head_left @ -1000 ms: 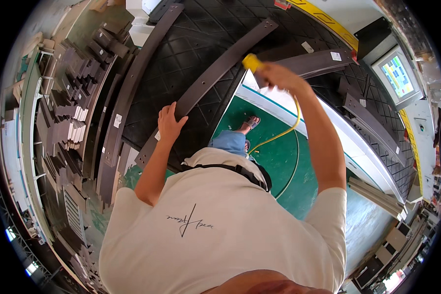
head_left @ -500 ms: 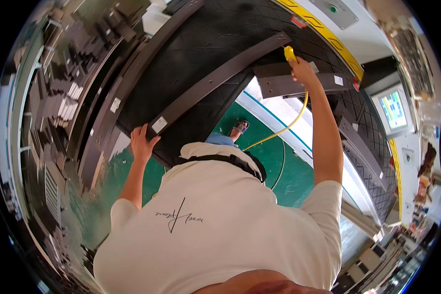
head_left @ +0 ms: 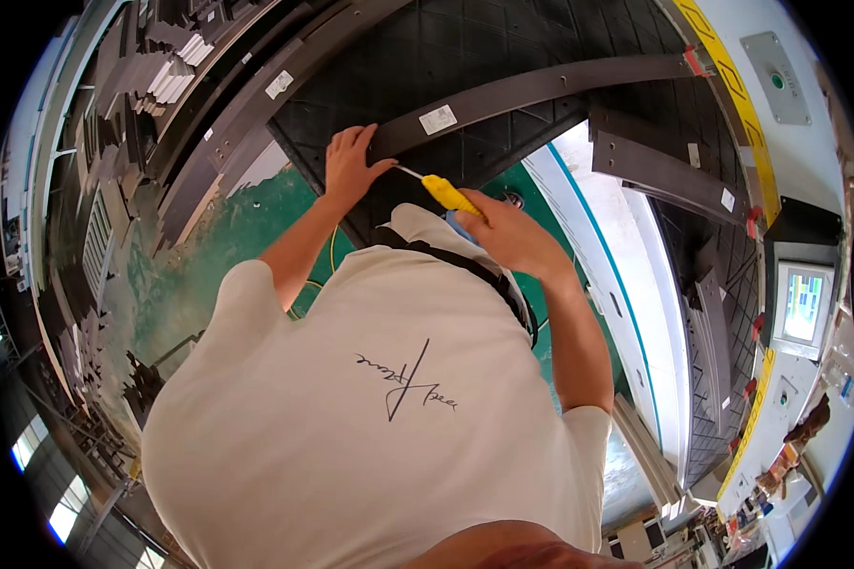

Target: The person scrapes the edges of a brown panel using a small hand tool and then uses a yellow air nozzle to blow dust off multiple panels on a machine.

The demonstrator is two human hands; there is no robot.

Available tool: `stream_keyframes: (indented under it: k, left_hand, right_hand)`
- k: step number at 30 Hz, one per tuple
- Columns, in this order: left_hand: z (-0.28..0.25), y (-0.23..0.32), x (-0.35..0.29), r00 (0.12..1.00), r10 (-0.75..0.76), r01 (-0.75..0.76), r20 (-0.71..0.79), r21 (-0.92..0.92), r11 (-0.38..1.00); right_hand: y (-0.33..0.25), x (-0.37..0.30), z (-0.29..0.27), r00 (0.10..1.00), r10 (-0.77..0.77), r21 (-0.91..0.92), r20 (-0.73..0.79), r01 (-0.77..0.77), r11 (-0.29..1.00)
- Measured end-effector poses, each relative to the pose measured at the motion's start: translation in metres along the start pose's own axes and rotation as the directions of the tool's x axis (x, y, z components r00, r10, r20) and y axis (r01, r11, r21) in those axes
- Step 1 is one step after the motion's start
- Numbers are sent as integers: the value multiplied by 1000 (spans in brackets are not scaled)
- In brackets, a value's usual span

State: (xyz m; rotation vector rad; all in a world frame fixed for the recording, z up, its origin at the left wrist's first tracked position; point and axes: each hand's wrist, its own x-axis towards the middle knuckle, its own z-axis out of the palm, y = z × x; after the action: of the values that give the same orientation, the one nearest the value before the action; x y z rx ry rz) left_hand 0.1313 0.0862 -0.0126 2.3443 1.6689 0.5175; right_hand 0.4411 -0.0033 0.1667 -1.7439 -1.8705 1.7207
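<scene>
A long dark brown panel [head_left: 517, 98] with a white label lies across a black ribbed work table [head_left: 417, 57]. My left hand [head_left: 351, 166] is at the panel's near left end, thumb apart from the fingers, touching its end. In my right hand [head_left: 512, 232] is a yellow air blow gun [head_left: 443, 193] with a thin metal nozzle. The nozzle points left at the panel's end, close to my left thumb. My right fingers are wrapped round the handle and partly hidden.
Another brown panel [head_left: 669, 175] lies to the right, next to a white rail [head_left: 603, 237]. Stacked dark panels [head_left: 176, 66] stand at the left. A yellow-marked edge [head_left: 731, 85], a machine screen [head_left: 804, 302] and a green button [head_left: 778, 82] line the right. Below is green floor [head_left: 194, 256].
My right hand has brought the blow gun from the panel's far end back to its near left end. The view has shifted; my left hand stays at the near end.
</scene>
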Motion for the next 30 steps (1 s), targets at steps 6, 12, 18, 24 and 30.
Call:
stream_keyframes:
  k: [6,12,18,24,30]
  left_hand:
    - [-5,-10,-12,1000,-3,3,3,43,999]
    - [10,-1,-8,999,7,-4,-53,55,998]
    - [1,15,12,1000,-7,5,14,111,994]
    - [-24,-2,18,993,78,-71,92,-80,994]
    - [-99,14,8,912,-10,31,411,-43,999]
  right_hand:
    - [-11,0,16,999,24,-46,-22,-24,999]
    - [3,-6,19,983,69,13,-172,-68,998]
    - [12,-19,-6,995,20,65,-101,-14,998]
    - [61,8,-37,964,173,529,-204,-40,848]
    - [114,110,-5,826,342,869,-448,314,382]
